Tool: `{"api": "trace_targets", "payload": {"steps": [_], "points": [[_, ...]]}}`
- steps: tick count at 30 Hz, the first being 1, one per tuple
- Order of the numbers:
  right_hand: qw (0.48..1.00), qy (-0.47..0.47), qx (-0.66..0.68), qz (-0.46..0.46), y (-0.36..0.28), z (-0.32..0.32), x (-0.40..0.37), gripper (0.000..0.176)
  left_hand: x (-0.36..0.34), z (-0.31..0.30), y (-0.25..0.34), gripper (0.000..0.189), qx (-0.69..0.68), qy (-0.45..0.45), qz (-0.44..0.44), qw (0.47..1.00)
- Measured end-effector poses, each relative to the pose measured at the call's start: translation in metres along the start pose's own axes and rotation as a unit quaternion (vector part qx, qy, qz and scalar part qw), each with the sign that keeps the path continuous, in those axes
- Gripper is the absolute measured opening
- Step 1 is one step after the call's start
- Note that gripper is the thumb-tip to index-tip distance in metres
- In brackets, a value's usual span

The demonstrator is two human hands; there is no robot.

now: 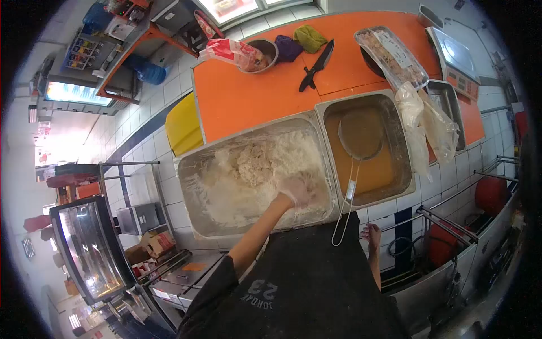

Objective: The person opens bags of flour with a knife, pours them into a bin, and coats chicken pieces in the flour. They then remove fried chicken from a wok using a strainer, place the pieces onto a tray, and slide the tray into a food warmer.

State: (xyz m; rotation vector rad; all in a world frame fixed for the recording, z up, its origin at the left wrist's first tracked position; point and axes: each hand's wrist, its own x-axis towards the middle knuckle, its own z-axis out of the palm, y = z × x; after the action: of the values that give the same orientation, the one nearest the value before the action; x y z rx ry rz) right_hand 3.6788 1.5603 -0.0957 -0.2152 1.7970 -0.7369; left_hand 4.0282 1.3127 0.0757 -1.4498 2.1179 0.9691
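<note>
My left hand [297, 191], coated with white flour, is in the right part of a large metal tray [197, 226]. It touches the flour [293, 148]; its fingers are blurred and partly hidden. Beside it in the flour lies a heap of coated pieces [252, 164]. My right hand [371, 233] hangs low beside my body, its fingers slightly bent and apart, with nothing in them. Between the hands, a wire strainer [361, 134] rests in a second metal tray [410, 186] of orange-brown liquid [370, 172], its handle reaching over the near rim.
On the orange table [243, 107] are a black knife [317, 65], a bowl [270, 51] with a red and white bag, purple and green cloths [309, 38], a packed tray [392, 56] and a scale [454, 56]. Plastic bags [418, 124] hang at the right.
</note>
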Motion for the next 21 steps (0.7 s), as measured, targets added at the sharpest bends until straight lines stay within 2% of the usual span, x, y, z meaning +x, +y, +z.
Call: {"api": "trace_targets", "payload": {"steps": [3, 4, 6, 7, 10, 11, 12, 16, 18, 19, 21], "points": [[1.0, 0.009, 0.001, 0.01, 0.011, -0.001, 0.01, 0.03, -0.049, -0.038, 0.003, 0.084, 0.003, 0.009, 0.028, 1.0], [1.0, -0.006, 0.006, 0.009, 0.017, -0.001, 0.015, 0.027, -0.039, -0.028, -0.001, 0.084, 0.002, 0.01, 0.025, 1.0], [1.0, -0.03, 0.003, 0.004, 0.018, 0.002, 0.018, 0.024, -0.001, 0.012, -0.017, 0.084, 0.007, -0.013, -0.073, 0.997], [0.999, -0.033, 0.002, 0.012, 0.018, 0.008, 0.018, 0.023, 0.013, 0.022, -0.026, 0.084, 0.004, -0.008, -0.08, 0.997], [0.999, -0.035, -0.026, 0.011, 0.013, 0.013, 0.02, 0.022, 0.03, 0.021, -0.04, 0.089, 0.011, 0.062, -0.057, 0.996], [0.998, -0.027, -0.047, 0.009, 0.012, 0.016, 0.018, 0.022, 0.021, 0.014, -0.038, 0.089, -0.037, 0.074, -0.041, 0.996], [0.999, -0.018, -0.029, 0.016, 0.01, 0.015, 0.014, 0.023, 0.006, 0.01, -0.031, 0.089, -0.09, 0.083, -0.026, 0.992], [0.999, -0.024, -0.024, 0.028, 0.017, 0.0, 0.005, 0.024, -0.078, -0.029, -0.025, 0.088, -0.076, 0.132, 0.047, 0.987], [0.999, 0.002, -0.035, -0.009, 0.02, -0.014, 0.002, 0.023, -0.088, -0.026, -0.03, 0.071, -0.08, 0.198, 0.033, 0.976], [0.999, 0.005, -0.034, -0.018, 0.023, -0.029, 0.011, 0.023, -0.068, -0.007, -0.031, 0.071, -0.08, 0.206, 0.038, 0.974], [0.983, -0.048, 0.175, -0.018, 0.057, -0.067, 0.065, 0.022, -0.011, 0.046, -0.045, 0.063, 0.069, 0.061, -0.052, 0.994]]}}
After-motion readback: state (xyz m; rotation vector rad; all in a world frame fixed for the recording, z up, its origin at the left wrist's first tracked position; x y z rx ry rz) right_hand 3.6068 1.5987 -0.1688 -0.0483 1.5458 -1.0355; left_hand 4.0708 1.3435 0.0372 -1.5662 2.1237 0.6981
